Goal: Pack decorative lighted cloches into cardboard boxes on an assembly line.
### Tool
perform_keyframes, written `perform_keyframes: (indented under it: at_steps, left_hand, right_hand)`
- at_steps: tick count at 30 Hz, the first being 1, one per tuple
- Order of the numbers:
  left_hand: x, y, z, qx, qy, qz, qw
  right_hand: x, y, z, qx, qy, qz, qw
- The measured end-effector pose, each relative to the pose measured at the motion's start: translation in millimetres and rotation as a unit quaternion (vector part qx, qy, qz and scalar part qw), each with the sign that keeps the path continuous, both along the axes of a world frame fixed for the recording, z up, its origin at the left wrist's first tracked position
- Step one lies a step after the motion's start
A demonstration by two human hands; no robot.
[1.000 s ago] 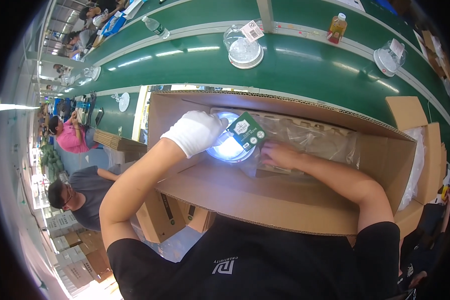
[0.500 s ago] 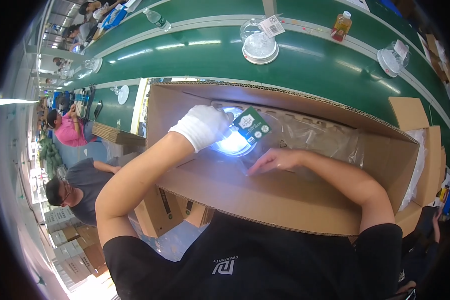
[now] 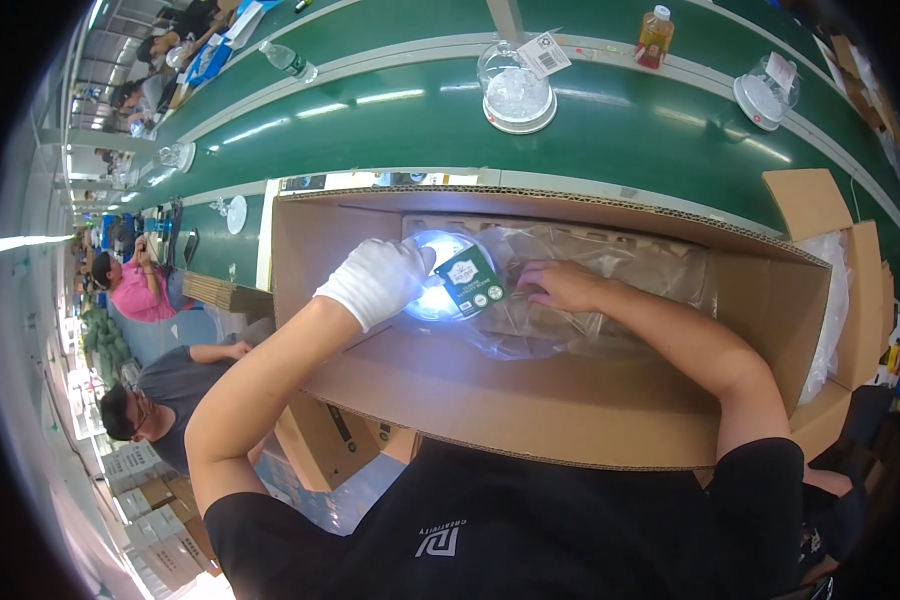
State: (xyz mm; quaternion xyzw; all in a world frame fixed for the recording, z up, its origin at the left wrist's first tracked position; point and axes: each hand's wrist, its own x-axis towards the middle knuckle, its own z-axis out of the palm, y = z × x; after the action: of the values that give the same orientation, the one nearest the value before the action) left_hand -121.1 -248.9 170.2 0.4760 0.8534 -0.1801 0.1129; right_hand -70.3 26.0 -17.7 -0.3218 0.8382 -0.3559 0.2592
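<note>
To the far left of the hands, a person in a grey shirt [image 3: 165, 390] is near stacked cartons [image 3: 160, 530]. The white-gloved left hand [image 3: 378, 280] is curled around the left side of a glowing clear round dome [image 3: 433, 303], its fingertips partly hidden. A dark-green printed card [image 3: 467, 283] covers the dome's right side, between the hands. Beyond them, on the long green counter [image 3: 370, 140], sits another clear dome with a white base [image 3: 518, 105]. The bare right hand [image 3: 562, 288] is half open, fingers bent at a crinkled clear plastic bag [image 3: 640, 275]; whether it grips the film cannot be told. Around both hands stand the walls of an open brown cardboard box [image 3: 570, 425].
</note>
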Motion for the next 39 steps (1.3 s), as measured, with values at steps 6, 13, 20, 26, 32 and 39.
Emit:
perform_keyframes:
  at_steps: [6, 13, 20, 26, 32, 39]
  left_hand:
    - [0, 12, -9, -0.043, -0.043, 0.098, 0.993]
    - [19, 30, -6, -0.030, -0.047, 0.113, 0.992]
    - [41, 34, -11, 0.006, -0.020, 0.059, 0.998]
    - [24, 31, -11, -0.039, -0.129, 0.172, 0.976]
    - [3, 32, -12, -0.053, -0.159, 0.154, 0.974]
    - [-14, 28, -18, -0.076, -0.205, 0.150, 0.964]
  right_hand:
    - [2, 5, -10, 0.058, 0.042, 0.013, 0.997]
    - [5, 7, 1, 0.065, 0.052, -0.099, 0.992]
    - [3, 0, 19, 0.006, 0.027, -0.134, 0.991]
    - [-1, 0, 22, 0.034, 0.050, -0.105, 0.993]
    - [-1, 2, 28, 0.048, 0.018, -0.082, 0.995]
    - [-5, 3, 9, 0.010, 0.096, -0.081, 0.992]
